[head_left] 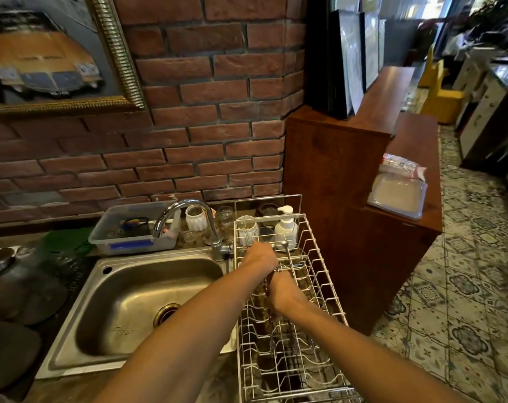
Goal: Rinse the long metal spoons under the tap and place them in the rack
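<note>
Both hands are reaching over the white wire rack (319, 274) beside the sink (125, 303), away from the tap (189, 216), so the spoons are probably going in now. The right hand (282, 292) is closing around the long metal spoons (286, 248), keeping them standing up so water can be dripping off. The left hand (260, 254) is curling at the rack's far end; what it is gripping, I cannot tell

Red brick wall (212, 112), gilt-framed car picture (43, 53), dark wooden counter (348, 175), patterned floor tiles (465, 301)
</note>
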{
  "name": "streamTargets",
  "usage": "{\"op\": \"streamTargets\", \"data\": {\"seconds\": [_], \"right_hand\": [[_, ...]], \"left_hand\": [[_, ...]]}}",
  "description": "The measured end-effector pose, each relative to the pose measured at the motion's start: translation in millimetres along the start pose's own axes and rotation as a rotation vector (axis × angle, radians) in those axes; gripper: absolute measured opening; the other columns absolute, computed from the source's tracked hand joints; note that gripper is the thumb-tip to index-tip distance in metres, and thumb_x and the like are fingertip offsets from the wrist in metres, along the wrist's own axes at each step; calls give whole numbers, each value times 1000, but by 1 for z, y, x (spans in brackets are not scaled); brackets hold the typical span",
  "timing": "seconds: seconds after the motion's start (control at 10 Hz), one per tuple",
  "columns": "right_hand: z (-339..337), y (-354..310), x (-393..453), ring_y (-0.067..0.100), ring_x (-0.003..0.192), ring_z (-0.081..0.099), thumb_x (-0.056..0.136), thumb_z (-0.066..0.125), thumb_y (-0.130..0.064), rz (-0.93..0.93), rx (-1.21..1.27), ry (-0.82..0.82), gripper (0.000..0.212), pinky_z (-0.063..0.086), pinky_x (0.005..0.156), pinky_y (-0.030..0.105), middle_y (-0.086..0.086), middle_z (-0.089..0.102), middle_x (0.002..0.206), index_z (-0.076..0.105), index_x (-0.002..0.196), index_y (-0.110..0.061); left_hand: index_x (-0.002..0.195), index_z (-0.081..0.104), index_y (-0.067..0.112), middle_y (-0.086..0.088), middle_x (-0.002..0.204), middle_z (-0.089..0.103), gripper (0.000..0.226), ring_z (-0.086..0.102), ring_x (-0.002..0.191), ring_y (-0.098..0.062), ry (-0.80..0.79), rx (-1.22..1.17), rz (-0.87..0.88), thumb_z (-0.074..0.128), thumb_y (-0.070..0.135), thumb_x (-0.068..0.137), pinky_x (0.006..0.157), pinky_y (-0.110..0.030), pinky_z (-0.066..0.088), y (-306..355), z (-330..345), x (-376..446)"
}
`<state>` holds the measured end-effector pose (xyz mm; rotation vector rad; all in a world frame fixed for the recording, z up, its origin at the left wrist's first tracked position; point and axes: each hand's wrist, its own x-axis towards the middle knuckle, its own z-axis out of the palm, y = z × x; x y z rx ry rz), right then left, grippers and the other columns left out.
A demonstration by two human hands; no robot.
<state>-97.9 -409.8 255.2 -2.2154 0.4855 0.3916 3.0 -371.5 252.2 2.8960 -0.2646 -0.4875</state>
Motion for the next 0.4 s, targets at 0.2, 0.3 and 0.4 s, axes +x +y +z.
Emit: {"op": "streamTargets", "data": {"seconds": [0.2,0.3,0.4], "right_hand": [[-1,2,3,27,71,69,89,55,7,-25,-60,-4,17,64,66,38,12,68,88,58,93,-9],[-7,3,5,19,64,69,92,62,2,-62,-106,-16,21,55,42,20,11,65,92,50,86,-13],[-24,-3,7,13,54,66,94,63,-8,-26,70,5,13,51,39,18,7,58,85,51,95,-9]], "left_hand": [[129,59,2,-15,132,58,33,62,117,-29,-53,13,11,52,9,97,89,-34,54,0,-7,-5],[128,59,-1,-17,133,59,32,60,120,-29,-105,62,91,49,8,99,97,-35,53,-1,-14,-4],[118,64,-3,-17,125,66,26,68,109,-28,-135,68,117,56,5,95,89,-33,57,2,-30,-7]]}}
